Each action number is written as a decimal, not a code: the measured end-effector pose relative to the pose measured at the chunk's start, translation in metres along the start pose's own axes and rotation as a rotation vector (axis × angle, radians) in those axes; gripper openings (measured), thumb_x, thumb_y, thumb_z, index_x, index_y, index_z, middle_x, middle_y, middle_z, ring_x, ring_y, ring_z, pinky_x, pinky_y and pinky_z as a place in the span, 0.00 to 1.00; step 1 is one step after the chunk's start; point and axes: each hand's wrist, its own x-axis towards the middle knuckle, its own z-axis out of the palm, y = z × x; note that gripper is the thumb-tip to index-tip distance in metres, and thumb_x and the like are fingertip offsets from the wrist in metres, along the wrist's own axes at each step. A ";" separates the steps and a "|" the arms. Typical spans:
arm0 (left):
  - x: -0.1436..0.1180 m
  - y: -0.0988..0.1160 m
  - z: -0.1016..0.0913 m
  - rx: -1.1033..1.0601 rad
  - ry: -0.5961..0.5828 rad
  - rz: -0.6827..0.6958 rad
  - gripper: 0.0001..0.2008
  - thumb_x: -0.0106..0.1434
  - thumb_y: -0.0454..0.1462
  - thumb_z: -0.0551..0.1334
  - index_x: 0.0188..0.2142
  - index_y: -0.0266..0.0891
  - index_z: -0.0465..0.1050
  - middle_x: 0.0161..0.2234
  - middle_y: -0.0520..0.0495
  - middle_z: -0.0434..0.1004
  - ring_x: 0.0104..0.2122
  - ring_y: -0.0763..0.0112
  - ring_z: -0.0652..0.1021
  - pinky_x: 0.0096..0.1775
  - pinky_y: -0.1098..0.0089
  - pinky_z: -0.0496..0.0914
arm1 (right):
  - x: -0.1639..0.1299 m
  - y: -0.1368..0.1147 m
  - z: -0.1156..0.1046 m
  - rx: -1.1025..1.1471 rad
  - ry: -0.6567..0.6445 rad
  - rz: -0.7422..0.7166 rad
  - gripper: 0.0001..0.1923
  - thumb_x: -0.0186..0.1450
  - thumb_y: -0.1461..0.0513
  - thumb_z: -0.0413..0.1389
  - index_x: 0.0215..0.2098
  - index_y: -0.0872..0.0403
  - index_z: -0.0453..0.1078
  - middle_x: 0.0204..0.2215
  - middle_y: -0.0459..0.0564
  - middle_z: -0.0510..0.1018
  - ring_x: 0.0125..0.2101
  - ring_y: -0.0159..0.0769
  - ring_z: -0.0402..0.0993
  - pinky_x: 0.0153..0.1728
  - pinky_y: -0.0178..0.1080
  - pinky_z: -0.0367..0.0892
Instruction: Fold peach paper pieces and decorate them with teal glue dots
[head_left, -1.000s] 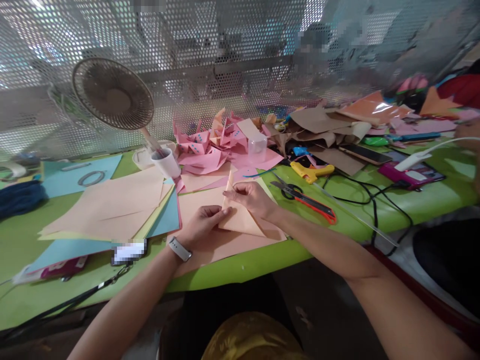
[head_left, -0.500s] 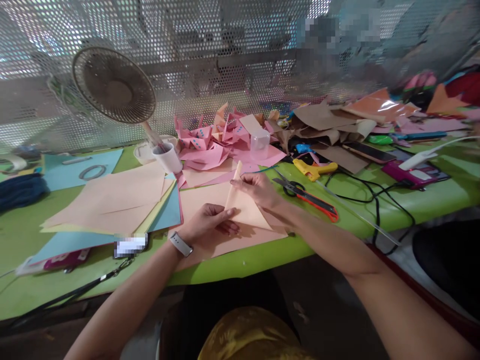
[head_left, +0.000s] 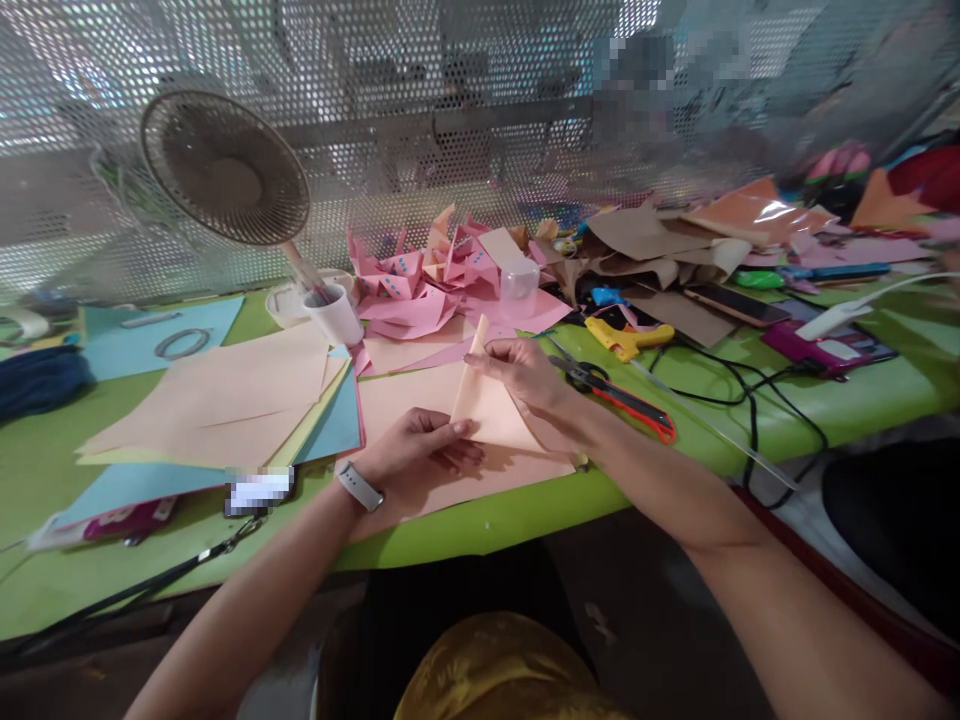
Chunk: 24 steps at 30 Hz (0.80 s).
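1. The left hand [head_left: 420, 445], a smooth grey watch [head_left: 358, 487] on its wrist, pinches the lower corner of a folded peach paper triangle [head_left: 491, 410].
2. The right hand [head_left: 529, 370] grips the triangle's upper edge, tilting it up off flat peach sheets on the glossy green table [head_left: 480, 525].
3. Just right lie red-handled scissors [head_left: 622, 395].
4. Beyond sit crumpled pink paper folds [head_left: 420, 290] and a round mesh fan [head_left: 225, 170].
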 end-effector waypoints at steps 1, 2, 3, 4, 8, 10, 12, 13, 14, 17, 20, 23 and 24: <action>0.000 -0.001 -0.001 -0.036 0.023 0.018 0.26 0.56 0.57 0.67 0.31 0.33 0.77 0.27 0.42 0.81 0.29 0.66 0.81 0.32 0.68 0.76 | 0.001 0.001 0.000 0.008 -0.017 0.027 0.28 0.53 0.43 0.64 0.18 0.51 0.54 0.17 0.40 0.54 0.20 0.27 0.50 0.22 0.36 0.47; 0.001 -0.001 -0.002 -0.070 0.054 0.045 0.26 0.55 0.57 0.67 0.29 0.34 0.76 0.25 0.46 0.78 0.28 0.68 0.80 0.32 0.68 0.76 | 0.001 0.002 0.000 0.015 -0.037 0.053 0.27 0.53 0.44 0.64 0.18 0.51 0.55 0.17 0.39 0.55 0.20 0.27 0.50 0.22 0.36 0.47; 0.001 -0.001 -0.002 -0.090 0.087 0.074 0.26 0.55 0.57 0.67 0.27 0.35 0.74 0.23 0.49 0.76 0.26 0.70 0.78 0.32 0.68 0.76 | 0.001 0.003 0.001 0.019 -0.063 0.076 0.27 0.52 0.44 0.64 0.19 0.52 0.57 0.17 0.39 0.55 0.20 0.27 0.50 0.22 0.35 0.47; 0.002 -0.001 -0.003 -0.091 0.114 0.097 0.25 0.55 0.57 0.67 0.26 0.35 0.73 0.21 0.51 0.73 0.24 0.73 0.76 0.32 0.68 0.75 | 0.001 0.004 0.002 0.019 -0.089 0.092 0.26 0.52 0.44 0.65 0.19 0.52 0.58 0.17 0.39 0.56 0.20 0.27 0.51 0.21 0.35 0.47; 0.001 0.000 -0.003 -0.007 0.108 0.082 0.22 0.55 0.54 0.69 0.26 0.35 0.74 0.22 0.51 0.73 0.23 0.75 0.73 0.30 0.73 0.71 | -0.004 0.006 0.008 0.005 -0.152 0.079 0.26 0.54 0.45 0.64 0.17 0.53 0.59 0.17 0.40 0.58 0.19 0.26 0.52 0.22 0.36 0.48; 0.001 0.001 -0.002 0.012 0.079 0.081 0.22 0.57 0.53 0.68 0.25 0.36 0.73 0.21 0.51 0.71 0.23 0.76 0.72 0.28 0.74 0.68 | -0.006 0.005 0.011 0.007 -0.158 0.084 0.26 0.54 0.45 0.64 0.17 0.52 0.58 0.17 0.40 0.57 0.19 0.26 0.51 0.22 0.36 0.48; 0.000 0.002 -0.003 0.028 0.059 0.103 0.23 0.58 0.52 0.68 0.21 0.35 0.69 0.19 0.54 0.67 0.21 0.79 0.68 0.27 0.76 0.65 | -0.007 0.003 0.013 0.010 -0.162 0.108 0.27 0.53 0.44 0.65 0.18 0.52 0.59 0.17 0.40 0.57 0.19 0.27 0.52 0.22 0.36 0.49; 0.000 0.002 -0.003 0.033 0.061 0.119 0.23 0.59 0.52 0.67 0.21 0.35 0.69 0.19 0.54 0.66 0.20 0.80 0.67 0.26 0.76 0.64 | -0.006 0.002 0.012 0.010 -0.167 0.113 0.26 0.53 0.43 0.65 0.18 0.52 0.60 0.17 0.40 0.60 0.20 0.28 0.54 0.23 0.36 0.51; -0.001 0.003 -0.004 0.037 0.073 0.138 0.23 0.59 0.51 0.68 0.21 0.35 0.69 0.19 0.54 0.66 0.21 0.80 0.67 0.27 0.76 0.64 | -0.005 0.001 0.011 0.012 -0.164 0.105 0.26 0.54 0.42 0.64 0.20 0.52 0.63 0.18 0.42 0.63 0.21 0.29 0.57 0.24 0.36 0.54; -0.001 0.005 -0.007 0.014 0.185 0.215 0.21 0.59 0.51 0.68 0.22 0.35 0.72 0.21 0.53 0.68 0.23 0.78 0.70 0.30 0.75 0.68 | 0.002 -0.003 -0.001 0.036 -0.073 -0.021 0.24 0.59 0.40 0.58 0.32 0.52 0.73 0.32 0.48 0.76 0.35 0.36 0.70 0.39 0.40 0.64; 0.000 0.008 -0.012 -0.062 0.349 0.312 0.21 0.58 0.51 0.69 0.23 0.35 0.72 0.22 0.53 0.70 0.24 0.77 0.72 0.32 0.73 0.71 | 0.008 -0.005 -0.019 0.004 -0.038 -0.129 0.27 0.64 0.39 0.51 0.33 0.52 0.76 0.41 0.51 0.78 0.50 0.41 0.70 0.53 0.45 0.61; 0.002 0.009 -0.015 -0.112 0.448 0.370 0.21 0.56 0.51 0.70 0.23 0.35 0.71 0.21 0.53 0.70 0.23 0.77 0.71 0.31 0.73 0.71 | 0.006 -0.009 -0.030 -0.041 -0.227 -0.049 0.30 0.66 0.39 0.48 0.36 0.53 0.78 0.43 0.53 0.79 0.54 0.46 0.69 0.56 0.49 0.59; 0.002 0.009 -0.015 -0.118 0.466 0.380 0.21 0.55 0.51 0.70 0.23 0.35 0.72 0.21 0.53 0.70 0.23 0.78 0.71 0.31 0.73 0.71 | 0.005 -0.012 -0.031 -0.054 -0.279 -0.015 0.29 0.66 0.39 0.50 0.40 0.52 0.78 0.46 0.53 0.79 0.56 0.47 0.68 0.58 0.51 0.58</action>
